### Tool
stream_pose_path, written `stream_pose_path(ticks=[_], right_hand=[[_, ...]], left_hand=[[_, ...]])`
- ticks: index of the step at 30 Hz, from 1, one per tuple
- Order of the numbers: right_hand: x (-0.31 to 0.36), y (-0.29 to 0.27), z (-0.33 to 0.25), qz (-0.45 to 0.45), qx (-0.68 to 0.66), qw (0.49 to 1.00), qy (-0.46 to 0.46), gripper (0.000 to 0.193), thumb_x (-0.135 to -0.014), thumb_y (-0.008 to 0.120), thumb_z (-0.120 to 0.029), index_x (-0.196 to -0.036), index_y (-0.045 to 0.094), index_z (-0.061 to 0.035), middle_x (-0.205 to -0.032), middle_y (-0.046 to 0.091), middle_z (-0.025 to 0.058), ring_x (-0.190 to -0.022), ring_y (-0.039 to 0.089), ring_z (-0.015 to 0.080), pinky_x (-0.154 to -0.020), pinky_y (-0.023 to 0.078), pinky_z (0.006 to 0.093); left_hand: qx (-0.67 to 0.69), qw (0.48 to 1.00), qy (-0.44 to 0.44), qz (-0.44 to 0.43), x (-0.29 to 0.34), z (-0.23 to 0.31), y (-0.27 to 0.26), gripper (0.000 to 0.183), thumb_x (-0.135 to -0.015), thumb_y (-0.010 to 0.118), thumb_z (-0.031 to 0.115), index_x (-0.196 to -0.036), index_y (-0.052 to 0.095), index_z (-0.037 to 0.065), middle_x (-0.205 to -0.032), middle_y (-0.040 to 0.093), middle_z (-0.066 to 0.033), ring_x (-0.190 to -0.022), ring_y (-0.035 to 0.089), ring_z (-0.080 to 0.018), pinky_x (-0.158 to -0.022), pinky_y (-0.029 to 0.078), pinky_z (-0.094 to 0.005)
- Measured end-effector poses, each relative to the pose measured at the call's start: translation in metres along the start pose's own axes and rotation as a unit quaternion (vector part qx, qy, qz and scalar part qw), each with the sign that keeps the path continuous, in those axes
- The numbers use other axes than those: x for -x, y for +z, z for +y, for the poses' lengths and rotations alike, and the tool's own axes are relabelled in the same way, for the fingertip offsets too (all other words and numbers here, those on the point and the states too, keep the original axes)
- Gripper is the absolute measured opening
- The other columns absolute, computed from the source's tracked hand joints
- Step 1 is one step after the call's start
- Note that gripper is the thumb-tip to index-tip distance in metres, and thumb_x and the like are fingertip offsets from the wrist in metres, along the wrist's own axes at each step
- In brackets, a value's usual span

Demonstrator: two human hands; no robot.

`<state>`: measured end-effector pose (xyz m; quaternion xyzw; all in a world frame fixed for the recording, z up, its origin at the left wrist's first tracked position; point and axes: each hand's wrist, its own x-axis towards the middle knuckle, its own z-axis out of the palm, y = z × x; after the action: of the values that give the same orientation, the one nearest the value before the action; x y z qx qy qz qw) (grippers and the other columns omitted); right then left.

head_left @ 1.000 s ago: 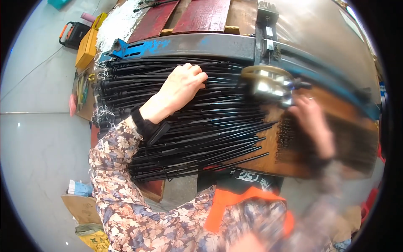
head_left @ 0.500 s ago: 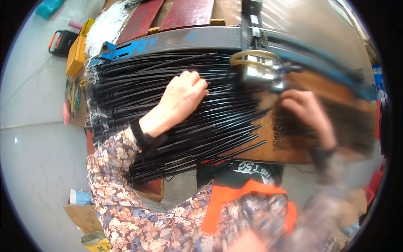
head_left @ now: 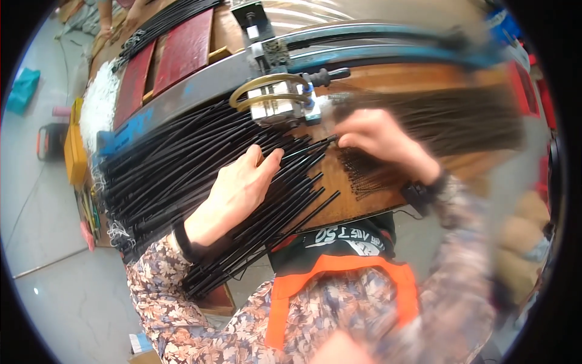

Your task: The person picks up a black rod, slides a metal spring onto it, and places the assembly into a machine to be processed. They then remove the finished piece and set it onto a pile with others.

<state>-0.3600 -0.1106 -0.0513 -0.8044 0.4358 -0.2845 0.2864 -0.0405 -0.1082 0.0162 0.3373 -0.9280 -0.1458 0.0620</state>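
My left hand [head_left: 233, 188] is closed over a wide bundle of slim black rods [head_left: 176, 155], its thumb and forefinger pinching one black rod [head_left: 303, 148]. That rod points right, its tip reaching my right hand [head_left: 376, 136], whose fingertips are pinched together at the rod's end. Anything small between the right fingertips cannot be made out. Just beyond both hands stands a metal clamp-like machine [head_left: 273, 109] with curved yellowish tubes and a black-handled lever. Beneath and beyond my right hand lies a second bundle of thin dark rods [head_left: 448, 121], blurred, with small dark ends facing me.
A blue-grey metal rail [head_left: 176, 94] crosses the wooden table [head_left: 315, 212] behind the rods. Red boards [head_left: 185, 54] and a heap of white strands [head_left: 100, 103] lie beyond it. A yellow box [head_left: 76, 145] stands at the left edge. Another person's hands [head_left: 130, 21] show at far left.
The view has swung, shifting the table and machine leftward. My right hand has come in toward my left, to the tip of the rod; my left hand now pinches that rod more visibly.
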Motion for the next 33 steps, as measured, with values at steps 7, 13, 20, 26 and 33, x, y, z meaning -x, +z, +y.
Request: stream_pose_path(ticks=[7,13,20,26,33], right_hand=[[0.029,-0.004,-0.004,0.095,-0.040,0.992,-0.074,0.033,-0.088,0.070,-0.015,-0.120,0.071,-0.0072,-0.076,0.065,0.0035,-0.070,0.055,0.0214,-0.068,0.045,0.0332],[0.038,-0.004,-0.007,0.211,0.118,0.952,-0.186,0.054,-0.073,0.073,-0.004,-0.127,0.065,-0.0005,-0.077,0.064,0.0018,-0.073,0.060,0.0207,-0.066,0.051,0.0326],[0.046,-0.039,-0.007,0.270,0.066,0.939,-0.204,0.057,-0.078,0.079,-0.005,-0.131,0.061,0.0024,-0.081,0.065,0.0086,-0.077,0.066,0.0224,-0.069,0.057,0.0326],[0.079,-0.076,0.019,0.267,0.201,0.937,0.102,0.051,-0.087,0.076,-0.025,-0.132,0.061,-0.0089,-0.070,0.068,0.0138,-0.061,0.069,0.0276,-0.056,0.054,0.0352],[0.103,-0.076,0.056,0.230,0.301,0.903,0.203,0.070,-0.086,0.075,-0.038,-0.146,0.048,-0.0112,-0.061,0.061,0.0143,-0.053,0.062,0.0282,-0.052,0.048,0.0389]], left_hand=[[-0.005,0.998,0.062,0.020,-0.023,0.023,-0.007,0.038,-0.094,0.065,0.016,-0.130,0.056,0.009,-0.075,0.056,-0.0060,-0.063,0.063,-0.0240,-0.050,0.052,-0.0367],[-0.101,0.991,0.073,-0.043,-0.055,0.046,-0.032,0.041,-0.094,0.065,0.020,-0.134,0.057,0.015,-0.067,0.058,-0.0045,-0.052,0.062,-0.0243,-0.046,0.050,-0.0370],[-0.087,0.986,0.136,-0.049,-0.104,0.069,-0.056,0.024,-0.090,0.064,0.014,-0.115,0.062,0.014,-0.070,0.059,-0.0059,-0.063,0.065,-0.0279,-0.055,0.052,-0.0402],[-0.213,0.960,0.176,0.041,-0.152,0.058,-0.082,0.041,-0.086,0.068,0.011,-0.127,0.065,0.016,-0.069,0.054,-0.0075,-0.064,0.060,-0.0259,-0.056,0.048,-0.0393],[-0.209,0.954,0.205,0.070,-0.170,0.029,-0.061,0.041,-0.088,0.067,0.011,-0.129,0.061,0.015,-0.070,0.054,-0.0075,-0.062,0.060,-0.0269,-0.054,0.048,-0.0395]])
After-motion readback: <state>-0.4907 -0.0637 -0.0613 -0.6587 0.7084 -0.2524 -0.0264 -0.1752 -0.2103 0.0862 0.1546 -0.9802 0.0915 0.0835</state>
